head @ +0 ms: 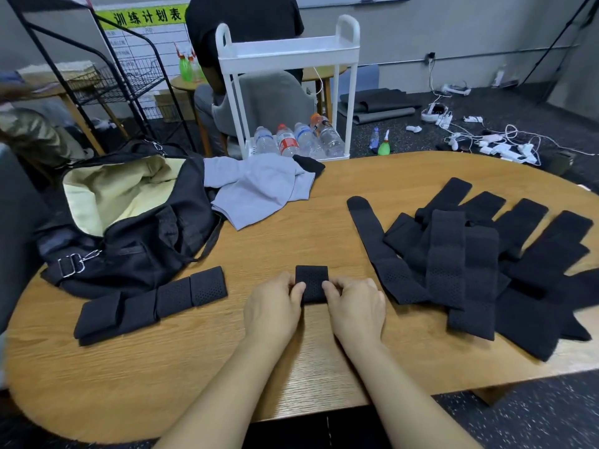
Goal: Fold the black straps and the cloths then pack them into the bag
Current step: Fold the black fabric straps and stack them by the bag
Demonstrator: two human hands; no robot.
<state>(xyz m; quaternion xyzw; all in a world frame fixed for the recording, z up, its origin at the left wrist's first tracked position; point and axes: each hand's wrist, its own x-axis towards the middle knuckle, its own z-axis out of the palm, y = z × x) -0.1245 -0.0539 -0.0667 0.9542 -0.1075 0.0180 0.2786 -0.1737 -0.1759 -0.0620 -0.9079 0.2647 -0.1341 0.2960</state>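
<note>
- The left hand (272,306) and right hand (355,304) sit side by side on the table (291,377), each with curled fingers pinching one side of a small folded strap (311,281)
- That strap lies flat between the two hands, its far end sticking out past the fingertips, perforated face up
- Left of the hands, a row of folded straps (152,304) lies end to end, running from the table's near left edge up toward the bag
- The bag (129,222) is black, lies on the left end of the table and gapes open, showing a pale yellow lining
- Just beside the bag's right side, a grey cloth (259,192) lies crumpled, touching the bag; a black cloth (309,165) peeks out at its far edge
- Right of the hands, a loose pile of straps (479,260) is fanned out flat, overlapping one another, reaching to the table's right edge
- Beyond the table stands a white cart (288,53) with bottles (298,140) on its bottom shelf
- Behind the cart a person in black (246,21) is seated
- Cables and white devices (486,137) lie on the floor at far right
</note>
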